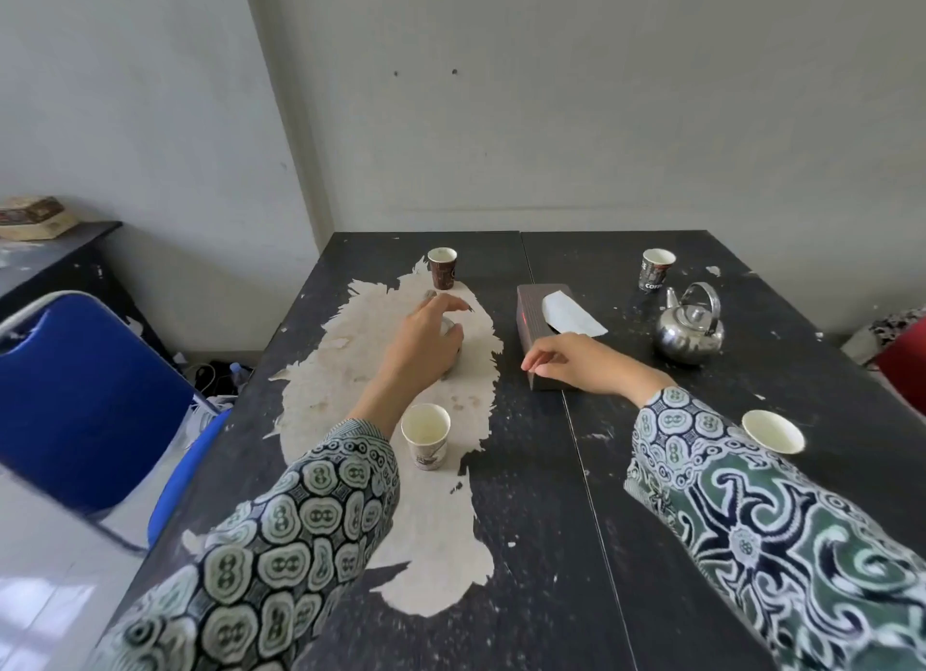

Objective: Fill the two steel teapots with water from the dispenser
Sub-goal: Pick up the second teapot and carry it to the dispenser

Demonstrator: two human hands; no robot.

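Worn black table: four paper cups, one tissue box. Blue chair stands beside it.

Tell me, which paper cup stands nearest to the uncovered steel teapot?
The dark printed cup at the far right, just behind the steel teapot. The other three cups stand farther off.

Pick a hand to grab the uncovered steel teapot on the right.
Right. The right hand hangs empty over the tissue box, on the same side as that teapot. The left hand is across the table, over a mostly hidden steel object.
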